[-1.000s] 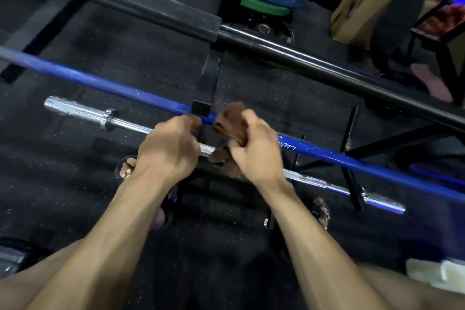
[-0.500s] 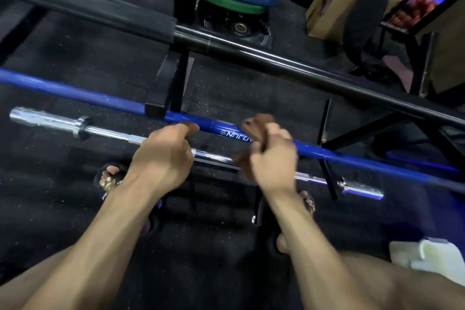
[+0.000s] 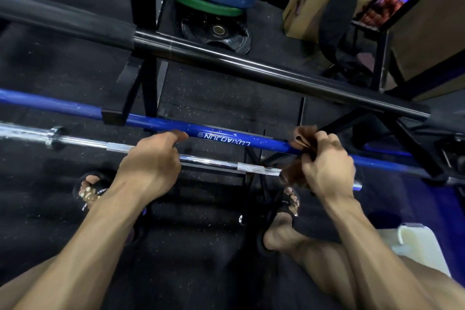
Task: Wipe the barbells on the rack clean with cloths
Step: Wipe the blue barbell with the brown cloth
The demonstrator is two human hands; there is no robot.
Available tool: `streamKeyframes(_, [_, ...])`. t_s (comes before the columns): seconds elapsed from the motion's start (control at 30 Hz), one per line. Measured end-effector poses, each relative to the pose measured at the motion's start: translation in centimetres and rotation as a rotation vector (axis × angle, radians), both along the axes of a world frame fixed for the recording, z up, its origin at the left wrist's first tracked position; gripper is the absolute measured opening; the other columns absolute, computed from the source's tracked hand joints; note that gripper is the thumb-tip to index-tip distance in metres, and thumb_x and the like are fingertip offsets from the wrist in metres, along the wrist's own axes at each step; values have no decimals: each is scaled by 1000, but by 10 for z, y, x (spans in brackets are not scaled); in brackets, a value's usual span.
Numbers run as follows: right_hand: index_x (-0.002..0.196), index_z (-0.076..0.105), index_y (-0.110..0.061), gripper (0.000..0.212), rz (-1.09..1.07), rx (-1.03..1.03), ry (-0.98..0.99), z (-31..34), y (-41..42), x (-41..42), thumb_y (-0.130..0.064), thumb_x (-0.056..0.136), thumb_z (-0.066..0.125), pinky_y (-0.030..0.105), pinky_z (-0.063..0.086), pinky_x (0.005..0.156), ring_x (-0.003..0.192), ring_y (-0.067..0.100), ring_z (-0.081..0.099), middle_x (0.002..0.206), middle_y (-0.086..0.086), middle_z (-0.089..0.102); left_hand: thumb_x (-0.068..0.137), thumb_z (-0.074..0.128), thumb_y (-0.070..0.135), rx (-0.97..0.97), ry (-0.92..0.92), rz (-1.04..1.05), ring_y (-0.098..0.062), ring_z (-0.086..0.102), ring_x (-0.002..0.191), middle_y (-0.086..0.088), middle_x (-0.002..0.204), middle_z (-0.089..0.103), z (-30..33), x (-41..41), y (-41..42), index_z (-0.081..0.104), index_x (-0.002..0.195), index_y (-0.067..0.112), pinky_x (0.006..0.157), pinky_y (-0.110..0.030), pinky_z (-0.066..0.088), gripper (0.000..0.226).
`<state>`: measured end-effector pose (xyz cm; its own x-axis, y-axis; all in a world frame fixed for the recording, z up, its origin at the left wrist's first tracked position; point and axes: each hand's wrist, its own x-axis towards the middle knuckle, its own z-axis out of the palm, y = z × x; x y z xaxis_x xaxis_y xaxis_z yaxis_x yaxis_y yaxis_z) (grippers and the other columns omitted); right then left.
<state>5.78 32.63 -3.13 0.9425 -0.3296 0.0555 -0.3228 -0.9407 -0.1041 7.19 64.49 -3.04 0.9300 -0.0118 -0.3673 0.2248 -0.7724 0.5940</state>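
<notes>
Head view | R hand [image 3: 327, 171] fingers clutch brown cloth [image 3: 303, 138] round blue barbell [image 3: 226, 137] | L hand [image 3: 151, 161] curled on it

Glossy blue-painted metal barbell [image 3: 226, 139], scuffed white; shiny chrome barbell [image 3: 206, 160]; soft brown cloth [image 3: 300, 145]; speckled matt floor [image 3: 214, 83].

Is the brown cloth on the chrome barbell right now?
No. The right hand holds the brown cloth wrapped on the blue barbell, above the chrome barbell.

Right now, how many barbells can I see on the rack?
3: black bar farthest, blue bar in the middle, chrome bar nearest. More may be out of view.
</notes>
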Motion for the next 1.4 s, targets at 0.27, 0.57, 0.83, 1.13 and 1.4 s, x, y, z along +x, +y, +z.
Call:
streamKeyframes(0.27, [124,63,-9,32,-80,178,-46,-17,44,16,-12,93,56,43,46,82,93,43,58,114,17,52,99,38,14,14,11,0,-27,56,127,0,141,60,-1,-2,4,55,139,36,107,-48,46,49])
streamKeyframes(0.57, [114,66,-9,23,218,465,-43,-21,209,58,-20,96,56,28,41,90,89,20,53,108,3,53,83,33,28,73,-49,61,-32,61,117,-4,122,70,8,-4,31,68,115,29,98,-47,50,49])
streamKeyframes(0.83, [114,63,-18,28,348,324,-74,-17,182,50,-22,87,64,36,46,83,92,28,61,104,2,60,89,47,5,89,-61,143,-31,58,113,-1,120,65,12,-10,74,70,107,30,95,-42,48,39])
streamKeyframes(1.13, [98,63,-19,14,617,222,-14,-29,254,50,-25,85,63,35,45,67,81,34,65,89,1,62,91,45,10,59,-24,244,-28,58,116,3,127,63,15,-18,112,66,116,35,98,-43,49,41])
streamKeyframes(1.4, [106,69,-23,27,729,136,83,-33,212,33,-26,79,68,37,55,66,81,34,67,96,0,68,92,42,8,16,-4,314,-31,62,109,-1,122,65,19,-25,133,65,121,34,95,-42,51,45])
